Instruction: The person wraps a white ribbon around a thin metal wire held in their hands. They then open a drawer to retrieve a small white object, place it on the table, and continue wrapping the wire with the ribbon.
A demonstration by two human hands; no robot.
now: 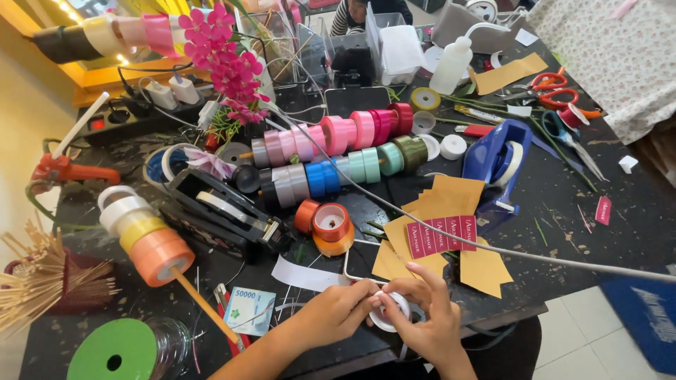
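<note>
White tape roll [389,310] sits between our hands at the near edge of the bench [577,232]. Left hand [336,309] pinches its left side; right hand [426,317] curls round it, fingertips on the rim. We judge the work barely begun: no length drawn off that we can see. Just beyond lie brown paper pieces [451,204] with red labels [442,234], a phone [359,262] and an orange roll [331,226]. Further back, two rows of ribbon spools [331,151], a blue dispenser [501,160], scissors [553,88]. A grey cable [535,255] crosses close above our hands and could snag.
</note>
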